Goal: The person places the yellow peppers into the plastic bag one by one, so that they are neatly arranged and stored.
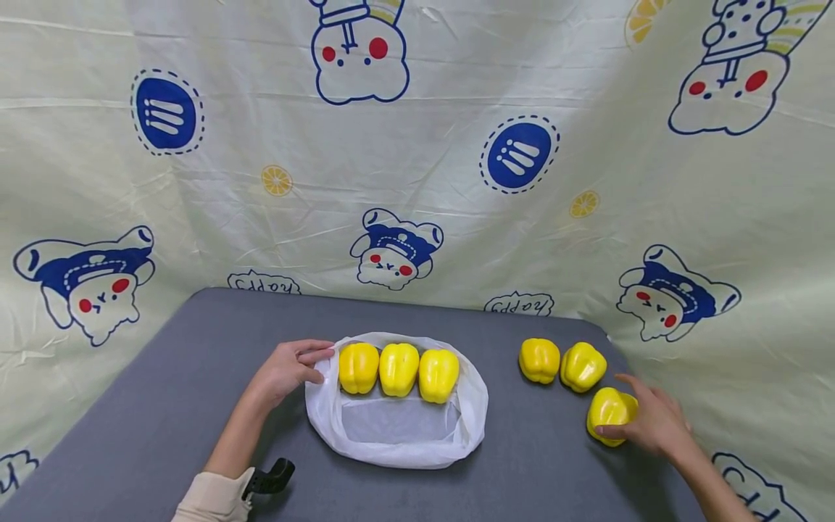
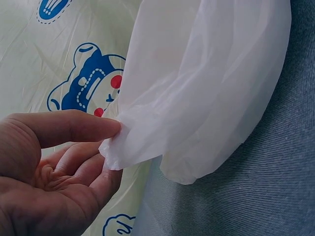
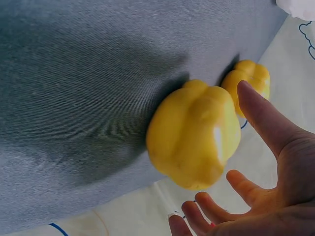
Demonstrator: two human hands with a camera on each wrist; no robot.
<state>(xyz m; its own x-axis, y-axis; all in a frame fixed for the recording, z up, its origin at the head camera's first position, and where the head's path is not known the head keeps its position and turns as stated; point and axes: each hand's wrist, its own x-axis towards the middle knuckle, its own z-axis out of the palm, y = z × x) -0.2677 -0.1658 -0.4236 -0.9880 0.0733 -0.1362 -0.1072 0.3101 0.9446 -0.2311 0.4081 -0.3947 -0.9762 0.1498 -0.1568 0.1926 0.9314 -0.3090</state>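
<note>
My left hand [image 1: 287,371] pinches the left rim of a white plastic bag [image 1: 391,455]; the left wrist view shows its thin film [image 2: 197,98] between thumb and fingers. Inside the wide-mouthed bag, three yellow bell peppers [image 1: 399,370] sit in a row along the far side. On the right part of the table, my right hand [image 1: 655,420] is around the nearest loose yellow bell pepper [image 1: 607,413], thumb and fingers spread. The right wrist view has that pepper [image 3: 194,135] resting on the cloth, with a gap between it and the fingers [image 3: 241,184].
Two more yellow bell peppers [image 1: 539,360] stand side by side just beyond the right hand's pepper. Dark grey cloth covers the table [image 1: 163,406]. A pale printed curtain [image 1: 443,174] hangs behind and along the right side. A black strap [image 1: 272,476] is on the left wrist.
</note>
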